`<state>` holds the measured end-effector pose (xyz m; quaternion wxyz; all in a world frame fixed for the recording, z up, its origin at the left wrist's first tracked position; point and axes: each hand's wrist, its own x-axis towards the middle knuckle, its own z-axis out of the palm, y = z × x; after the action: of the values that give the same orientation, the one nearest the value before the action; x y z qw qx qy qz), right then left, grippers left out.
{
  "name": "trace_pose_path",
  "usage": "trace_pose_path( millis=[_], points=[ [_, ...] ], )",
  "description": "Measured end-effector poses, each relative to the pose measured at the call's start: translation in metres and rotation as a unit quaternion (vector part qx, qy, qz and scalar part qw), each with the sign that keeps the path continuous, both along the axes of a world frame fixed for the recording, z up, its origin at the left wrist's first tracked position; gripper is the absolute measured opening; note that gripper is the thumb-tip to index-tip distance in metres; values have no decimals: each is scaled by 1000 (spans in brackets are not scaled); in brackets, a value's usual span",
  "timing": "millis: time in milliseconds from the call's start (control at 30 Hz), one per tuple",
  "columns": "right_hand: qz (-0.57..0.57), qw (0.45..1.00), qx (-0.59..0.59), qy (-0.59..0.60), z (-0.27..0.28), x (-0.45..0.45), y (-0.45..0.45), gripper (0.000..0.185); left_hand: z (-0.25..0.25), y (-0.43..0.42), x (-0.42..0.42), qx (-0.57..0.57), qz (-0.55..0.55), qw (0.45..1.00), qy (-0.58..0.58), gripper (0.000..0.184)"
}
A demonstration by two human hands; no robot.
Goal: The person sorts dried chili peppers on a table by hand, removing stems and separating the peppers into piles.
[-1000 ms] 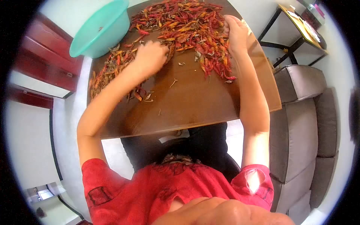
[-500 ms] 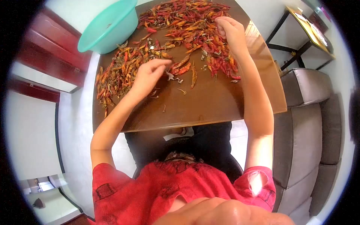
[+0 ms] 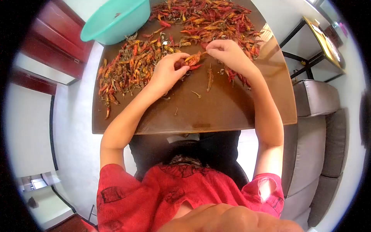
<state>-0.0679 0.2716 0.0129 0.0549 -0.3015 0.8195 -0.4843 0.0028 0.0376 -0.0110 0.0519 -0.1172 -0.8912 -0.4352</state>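
Dried chili peppers [image 3: 193, 59], orange and red, stick out between the thumb and fingers of my left hand [image 3: 167, 73], which is closed around them over the middle of the table. Facing it from the right, my right hand [image 3: 228, 56] is pinched at the thin stem end of the orange pepper; the fingertips hide part of what they grip. A pile of dried chilies [image 3: 133, 63] lies left of my left hand. Beyond my right hand spreads a larger heap of chilies [image 3: 216, 19]. One single brown-orange chili [image 3: 210, 79] rests on the tabletop below my hands.
The brown glossy table [image 3: 228, 112] has its front edge close to my body. A turquoise basin [image 3: 116, 25] stands at the back left, with a small dark bit inside. Loose stems [image 3: 196, 94] lie near the front. At right are a grey sofa [image 3: 309, 150] and a small desk [image 3: 322, 42].
My right hand has come from the far right heap toward the middle and down. My left hand has moved right and now holds chilies up. Both hands meet at the orange pepper.
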Motion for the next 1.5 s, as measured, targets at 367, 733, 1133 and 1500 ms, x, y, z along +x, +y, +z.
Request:
trace_pose_path(
  millis=[367,733,1133,1500],
  points=[
    [51,996,-31,-74,5,19,-22,24,12,-20,0,395,-37,901,-174,36],
    [90,971,-55,-215,9,38,-37,29,7,-22,4,346,-83,927,-118,38],
    [-9,935,-212,-284,7,34,-37,20,15,-22,8,467,-109,856,-195,53],
    [-7,959,-194,-207,-7,54,-55,16,2,-19,7,574,-75,788,-208,33]
  ],
)
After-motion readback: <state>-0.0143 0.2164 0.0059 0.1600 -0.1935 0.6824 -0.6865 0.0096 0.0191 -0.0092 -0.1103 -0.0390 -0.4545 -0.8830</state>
